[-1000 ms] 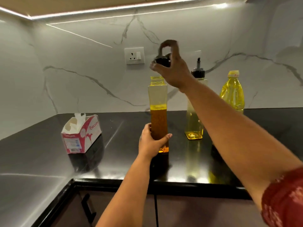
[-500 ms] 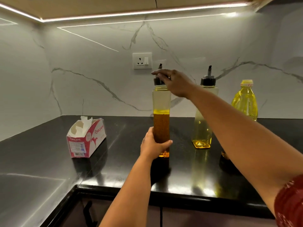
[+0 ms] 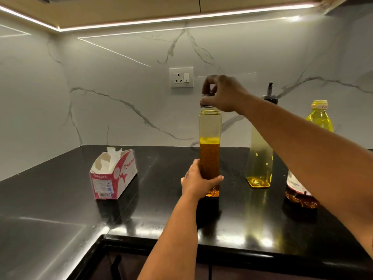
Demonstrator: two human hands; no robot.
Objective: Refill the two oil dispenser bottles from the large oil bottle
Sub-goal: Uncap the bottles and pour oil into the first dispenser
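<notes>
A tall square dispenser bottle (image 3: 210, 138), about half full of amber oil, stands on the black counter (image 3: 60, 199). My left hand (image 3: 196, 181) grips its lower part. My right hand (image 3: 223, 93) holds the bottle's black spout cap (image 3: 205, 105) just above the open neck. A second dispenser bottle (image 3: 259, 158), with its black spout cap on and a little yellow oil at the bottom, stands to the right. The large yellow oil bottle (image 3: 320, 118) is behind my right forearm, which hides its middle.
A red and white tissue box (image 3: 114, 175) sits on the counter to the left. A wall socket (image 3: 181, 77) is on the marble backsplash. The counter's front edge (image 3: 222, 251) runs below my arms, with cabinet fronts underneath.
The right hand brought the cap from above down onto the bottle's neck; now the cap sits just over the open neck again. The left hand has kept its grip on the bottle.
</notes>
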